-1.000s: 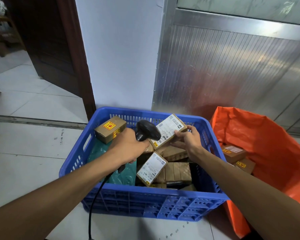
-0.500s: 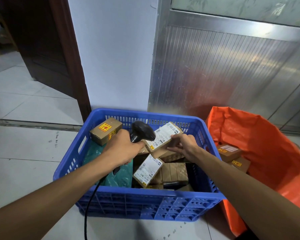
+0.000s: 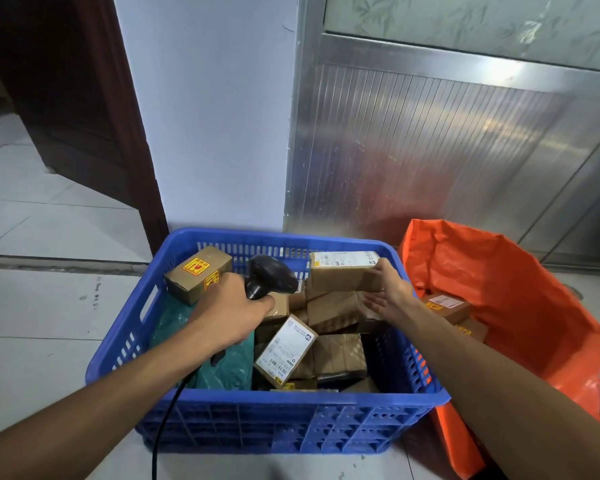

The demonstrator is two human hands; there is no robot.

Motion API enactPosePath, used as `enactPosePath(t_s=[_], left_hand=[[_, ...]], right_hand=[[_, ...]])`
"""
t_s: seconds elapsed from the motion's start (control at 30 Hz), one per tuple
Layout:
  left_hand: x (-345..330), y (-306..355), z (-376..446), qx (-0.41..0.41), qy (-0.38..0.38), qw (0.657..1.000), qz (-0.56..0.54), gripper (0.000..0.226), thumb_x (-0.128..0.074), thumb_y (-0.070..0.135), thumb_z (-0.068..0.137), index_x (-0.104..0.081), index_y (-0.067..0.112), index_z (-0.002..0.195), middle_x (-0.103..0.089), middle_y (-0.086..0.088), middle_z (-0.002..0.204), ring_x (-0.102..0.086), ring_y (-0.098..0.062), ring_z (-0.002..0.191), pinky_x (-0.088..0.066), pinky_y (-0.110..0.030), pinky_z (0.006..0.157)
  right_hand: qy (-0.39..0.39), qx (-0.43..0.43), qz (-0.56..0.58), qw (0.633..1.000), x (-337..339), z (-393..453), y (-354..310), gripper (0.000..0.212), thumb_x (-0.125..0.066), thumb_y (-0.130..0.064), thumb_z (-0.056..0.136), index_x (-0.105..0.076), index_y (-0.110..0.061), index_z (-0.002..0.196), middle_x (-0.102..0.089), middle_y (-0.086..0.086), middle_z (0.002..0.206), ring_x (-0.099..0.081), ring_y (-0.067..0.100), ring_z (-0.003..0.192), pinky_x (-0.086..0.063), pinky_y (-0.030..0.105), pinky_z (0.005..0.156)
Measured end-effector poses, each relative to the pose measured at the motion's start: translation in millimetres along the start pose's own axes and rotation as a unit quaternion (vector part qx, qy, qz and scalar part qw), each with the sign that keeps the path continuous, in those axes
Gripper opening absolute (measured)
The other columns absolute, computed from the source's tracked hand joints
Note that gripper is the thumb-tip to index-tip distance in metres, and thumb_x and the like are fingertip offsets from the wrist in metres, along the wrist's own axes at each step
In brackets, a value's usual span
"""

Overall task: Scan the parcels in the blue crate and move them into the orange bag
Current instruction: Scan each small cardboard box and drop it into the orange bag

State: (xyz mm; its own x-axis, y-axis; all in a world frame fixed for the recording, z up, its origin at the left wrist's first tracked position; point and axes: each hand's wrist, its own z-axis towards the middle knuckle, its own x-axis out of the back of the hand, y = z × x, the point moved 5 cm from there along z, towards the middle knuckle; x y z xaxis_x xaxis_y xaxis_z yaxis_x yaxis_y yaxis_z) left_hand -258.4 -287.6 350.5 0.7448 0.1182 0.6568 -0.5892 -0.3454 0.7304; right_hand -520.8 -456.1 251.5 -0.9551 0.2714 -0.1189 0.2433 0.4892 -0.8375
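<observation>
Parcel (image 3: 343, 275) is lifted above the crate's load, centre right of the frame, long side level, white label on its top face. My right hand (image 3: 390, 292) grasps it at its right end: thumb on the upper edge, fingers spread under the bottom face.

My left hand (image 3: 232, 310) is clenched round the handle of the scanner (image 3: 271, 275), left of centre. The scanner's black head points right, toward the parcel's left end, close to it but not touching. Its cable (image 3: 163, 420) runs down over the crate's front wall to the bottom edge of the frame.

Crate (image 3: 291, 420), blue, slotted walls, fills the lower middle of the frame and stands on a tiled floor (image 3: 49, 313). Inside: a box with red and yellow stickers (image 3: 198, 273) at the back left corner, a green pouch (image 3: 222, 368) along the left side, a labelled box (image 3: 284, 351) tilted in the middle, and several plain brown boxes (image 3: 340, 355) stacked under the lifted parcel.

Bag (image 3: 520, 299), orange, open at the top, sits just beside the crate at the right of the frame. Two boxes in it show: one with a white label (image 3: 445, 306), and one lower (image 3: 471, 329), partly hidden by my right forearm.

Behind: a white wall (image 3: 215, 116) at upper centre, a ribbed metal panel (image 3: 430, 150) at upper right, a dark wooden door (image 3: 84, 98) at upper left.
</observation>
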Motion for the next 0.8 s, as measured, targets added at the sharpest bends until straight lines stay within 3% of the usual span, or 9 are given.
enactPosePath(t_s=[0.1, 0.2, 0.33, 0.4, 0.47, 0.6, 0.63, 0.8], left_hand=[[-1, 1, 0, 0.002, -0.002, 1.0, 0.002, 0.024, -0.068, 0.027, 0.091, -0.058, 0.012, 0.075, -0.055, -0.003, 0.053, -0.058, -0.022, 0.049, -0.06, -0.044, 0.064], [-2, 1, 0, 0.002, 0.002, 1.0, 0.012, 0.026, -0.068, 0.027, 0.091, -0.056, 0.013, 0.073, -0.054, -0.003, 0.053, -0.059, -0.022, 0.05, -0.058, -0.04, 0.062], [-3, 1, 0, 0.0, 0.0, 1.0, 0.016, 0.024, -0.069, 0.027, 0.091, -0.058, 0.012, 0.076, -0.056, -0.004, 0.055, -0.06, -0.022, 0.051, -0.058, -0.039, 0.062], [-3, 1, 0, 0.0, 0.001, 1.0, 0.019, 0.025, -0.068, 0.027, 0.091, -0.057, 0.012, 0.075, -0.056, -0.003, 0.055, -0.06, -0.022, 0.051, -0.059, -0.04, 0.063], [-4, 1, 1, -0.001, 0.003, 1.0, 0.018, 0.025, -0.068, 0.027, 0.09, -0.057, 0.013, 0.073, -0.055, -0.003, 0.054, -0.06, -0.022, 0.051, -0.059, -0.04, 0.062], [-5, 0, 2, -0.002, 0.003, 1.0, 0.023, 0.024, -0.069, 0.028, 0.09, -0.058, 0.013, 0.074, -0.056, -0.003, 0.055, -0.061, -0.023, 0.051, -0.058, -0.039, 0.062], [-6, 1, 3, -0.002, 0.002, 1.0, 0.027, 0.024, -0.069, 0.028, 0.09, -0.059, 0.012, 0.075, -0.057, -0.004, 0.056, -0.061, -0.024, 0.052, -0.059, -0.041, 0.063], [-7, 1, 5, 0.004, 0.001, 0.999, 0.035, 0.023, -0.068, 0.031, 0.09, -0.062, 0.011, 0.08, -0.059, -0.004, 0.057, -0.063, -0.024, 0.052, -0.06, -0.043, 0.065]], right_hand=[[0.034, 0.031, 0.09, 0.995, 13, 4, -16, 0.051, -0.068, -0.037, 0.087, -0.054, -0.003, 0.122, -0.063, 0.015, 0.091, -0.061, 0.024, 0.065, -0.052, 0.026, 0.046], [0.054, 0.048, 0.206, 0.976, 34, 14, -28, 0.055, -0.073, -0.035, 0.085, -0.053, -0.005, 0.127, -0.063, 0.018, 0.109, -0.066, 0.026, 0.079, -0.056, 0.026, 0.047], [0.101, 0.058, 0.288, 0.95, 71, 22, -34, 0.055, -0.073, -0.042, 0.086, -0.052, -0.009, 0.124, -0.062, 0.015, 0.123, -0.067, 0.024, 0.094, -0.062, 0.033, 0.069], [0.153, 0.055, 0.299, 0.94, 95, 23, -32, 0.055, -0.072, -0.042, 0.087, -0.051, -0.007, 0.124, -0.061, 0.016, 0.121, -0.066, 0.024, 0.097, -0.062, 0.036, 0.081], [0.203, 0.049, 0.286, 0.935, 119, 24, -28, 0.058, -0.071, -0.039, 0.085, -0.05, -0.006, 0.128, -0.06, 0.015, 0.122, -0.067, 0.025, 0.097, -0.062, 0.036, 0.081], [0.261, 0.019, 0.295, 0.919, 158, 22, -14, 0.062, -0.066, -0.038, 0.076, -0.049, -0.012, 0.13, -0.058, 0.008, 0.126, -0.065, 0.022, 0.092, -0.057, 0.03, 0.058], [0.27, 0.006, 0.296, 0.916, 166, 24, -10, 0.063, -0.064, -0.038, 0.077, -0.049, -0.014, 0.133, -0.056, 0.006, 0.128, -0.063, 0.022, 0.093, -0.055, 0.03, 0.058], [0.317, -0.048, 0.29, 0.902, 190, 20, 9, 0.066, -0.064, -0.035, 0.075, -0.051, -0.019, 0.137, -0.05, 0.006, 0.139, -0.057, 0.028, 0.118, -0.058, 0.037, 0.087]])
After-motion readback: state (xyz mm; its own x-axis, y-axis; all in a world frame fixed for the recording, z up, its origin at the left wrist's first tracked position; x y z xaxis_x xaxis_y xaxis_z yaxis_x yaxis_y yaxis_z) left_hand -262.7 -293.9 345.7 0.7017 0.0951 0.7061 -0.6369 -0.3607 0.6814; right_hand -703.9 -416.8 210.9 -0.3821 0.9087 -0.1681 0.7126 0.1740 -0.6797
